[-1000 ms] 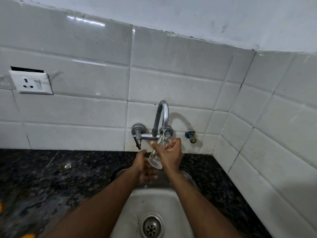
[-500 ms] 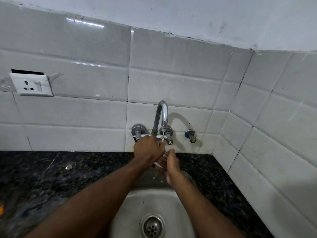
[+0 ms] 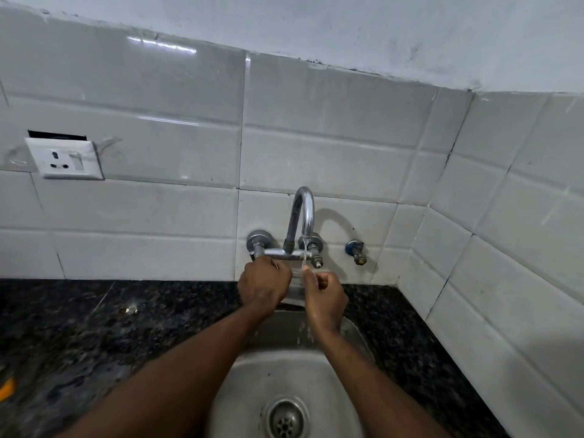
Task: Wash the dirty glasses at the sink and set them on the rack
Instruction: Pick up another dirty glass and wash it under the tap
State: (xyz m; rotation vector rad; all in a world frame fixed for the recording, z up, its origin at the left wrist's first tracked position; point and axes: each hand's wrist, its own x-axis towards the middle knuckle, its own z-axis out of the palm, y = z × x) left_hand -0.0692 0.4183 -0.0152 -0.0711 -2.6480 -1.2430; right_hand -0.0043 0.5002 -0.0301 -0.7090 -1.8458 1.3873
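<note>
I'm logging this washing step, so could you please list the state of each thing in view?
Tap: running, thin stream.
Glass: under the stream, mostly hidden between both hands.
Left hand: closed by the tap's left handle; its grip is unclear.
Right hand: closed on the glass.
Sink: wet, drain open.

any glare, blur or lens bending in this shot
Head view: bright glare streaks on the upper wall tiles; the faucet throws a curved shadow to its right; tile lines bow from wide-angle distortion; the forearms and the countertop at the lower edge are smeared with blur.
</note>
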